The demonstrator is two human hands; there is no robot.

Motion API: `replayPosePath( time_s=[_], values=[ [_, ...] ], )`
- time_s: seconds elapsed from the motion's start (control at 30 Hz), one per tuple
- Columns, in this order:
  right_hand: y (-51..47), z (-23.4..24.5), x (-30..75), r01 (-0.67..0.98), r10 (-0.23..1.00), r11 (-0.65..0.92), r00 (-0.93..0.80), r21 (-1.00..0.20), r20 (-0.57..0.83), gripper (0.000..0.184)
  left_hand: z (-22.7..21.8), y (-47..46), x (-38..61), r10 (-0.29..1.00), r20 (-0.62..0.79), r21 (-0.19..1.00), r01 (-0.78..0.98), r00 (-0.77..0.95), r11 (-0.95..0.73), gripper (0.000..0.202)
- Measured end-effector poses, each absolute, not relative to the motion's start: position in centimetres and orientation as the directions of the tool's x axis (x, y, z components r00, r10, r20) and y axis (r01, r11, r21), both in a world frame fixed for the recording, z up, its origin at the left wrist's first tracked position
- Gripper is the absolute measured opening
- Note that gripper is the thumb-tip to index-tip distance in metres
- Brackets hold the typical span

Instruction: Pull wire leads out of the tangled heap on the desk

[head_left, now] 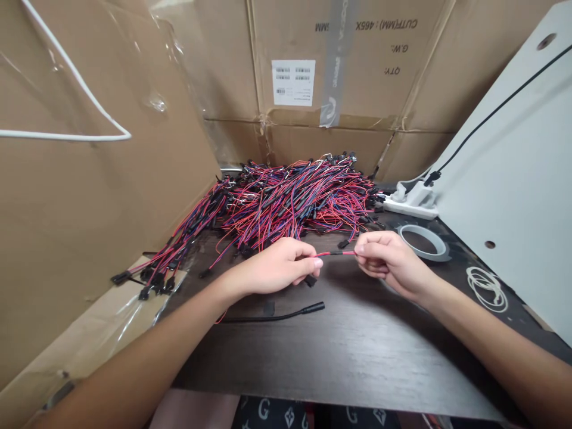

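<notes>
Between my two hands a red wire with a black sleeve at its middle is stretched level above the dark table. My left hand pinches its left end, and a black connector hangs below those fingers. Thumb and fingertips of my right hand close on the other end. Under my left hand a black cable with a round plug lies on the table, its far end hidden by my forearm. Just behind both hands rises a big heap of red, blue and black wires with connectors.
A roll of tape and a coiled pale cord lie at the right. Behind them stands a white power strip with plugs in it. Cardboard walls the left and back, a white panel the right.
</notes>
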State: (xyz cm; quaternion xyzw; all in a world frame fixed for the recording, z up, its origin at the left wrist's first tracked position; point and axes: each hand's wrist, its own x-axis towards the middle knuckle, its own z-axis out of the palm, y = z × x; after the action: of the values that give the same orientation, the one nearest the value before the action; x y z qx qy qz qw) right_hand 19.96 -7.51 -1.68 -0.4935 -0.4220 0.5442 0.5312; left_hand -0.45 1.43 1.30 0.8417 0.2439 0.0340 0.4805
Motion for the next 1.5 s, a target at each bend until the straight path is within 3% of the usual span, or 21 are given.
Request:
replayPosePath(
  time_s=[0.17,0.3,0.53,0.7,0.87,1.1,1.23,1.5],
  values=[
    [-7.4,-1.5,19.8,0.181,0.993,-0.108,-0.032,-0.978,-0.115,0.027,1.2,1.3,-0.3,0.459,-0.16,0.814,0.38,0.874,-0.44,0.028],
    [-7.4,-1.4,19.3,0.367,0.992,-0.061,-0.084,-0.928,-0.098,0.025,0.5,1.3,-0.2,0.467,-0.071,0.699,0.378,0.881,-0.607,0.023],
    [-7.6,-1.1,19.1,0.454,0.986,-0.043,-0.124,-0.89,-0.111,0.02,0.1,0.9,-0.4,0.422,-0.017,0.438,0.386,0.906,-0.812,0.023],
    [-7.5,-1.2,19.1,0.488,0.985,0.007,-0.155,-0.873,-0.078,0.02,-0.1,0.4,-0.3,0.376,-0.022,0.355,0.359,0.926,-0.863,0.021],
    [-7.4,-1.4,19.1,0.521,0.985,0.022,-0.156,-0.853,-0.07,0.021,-0.5,-0.3,-0.1,0.437,0.02,0.185,0.426,0.899,-0.886,0.023],
    [-7.4,-1.5,19.0,0.531,0.985,0.038,-0.161,-0.847,-0.057,0.024,-0.5,-0.8,-0.1,0.444,0.067,0.078,0.439,0.894,-0.895,0.021],
    [-7.4,-1.6,19.1,0.529,0.984,0.027,-0.163,-0.848,-0.071,0.024,-0.6,-1.1,-0.1,0.408,0.085,0.115,0.398,0.909,-0.91,0.021],
    [-7.5,-1.6,19.0,0.526,0.977,0.046,-0.201,-0.849,-0.072,0.027,-1.0,-1.4,0.1,0.424,0.117,0.44,0.336,0.898,-0.833,0.02]
  ],
)
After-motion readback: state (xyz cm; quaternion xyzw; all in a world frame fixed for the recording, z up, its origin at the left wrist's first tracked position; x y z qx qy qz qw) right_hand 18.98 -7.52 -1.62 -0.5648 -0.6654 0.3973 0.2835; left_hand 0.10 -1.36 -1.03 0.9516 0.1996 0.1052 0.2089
